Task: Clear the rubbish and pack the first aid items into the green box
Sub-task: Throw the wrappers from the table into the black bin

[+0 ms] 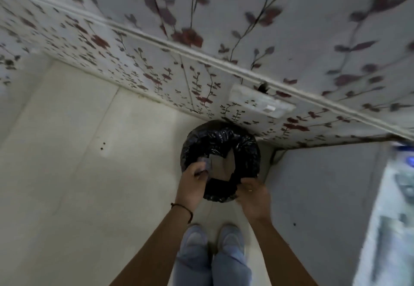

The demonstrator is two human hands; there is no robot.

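A round bin lined with a black plastic bag point(244, 142) stands on the floor against the flowered wall, straight ahead of my feet. Brown card pieces point(220, 165) lie inside it. My left hand point(193, 182) hovers over the bin's near left rim, fingers closed on a small greyish scrap of rubbish point(207, 162). My right hand point(254, 196) is over the near right rim, palm down, fingers spread; nothing shows in it. The green box and the first aid items are out of view. The picture is blurred.
Pale floor tiles point(78, 185) stretch to the left. A flowered wall point(201, 72) with a white socket plate point(262, 103) rises behind the bin. On the right stands a grey cabinet side point(324, 196), with blurred items on a white surface point(392, 207) at the right edge.
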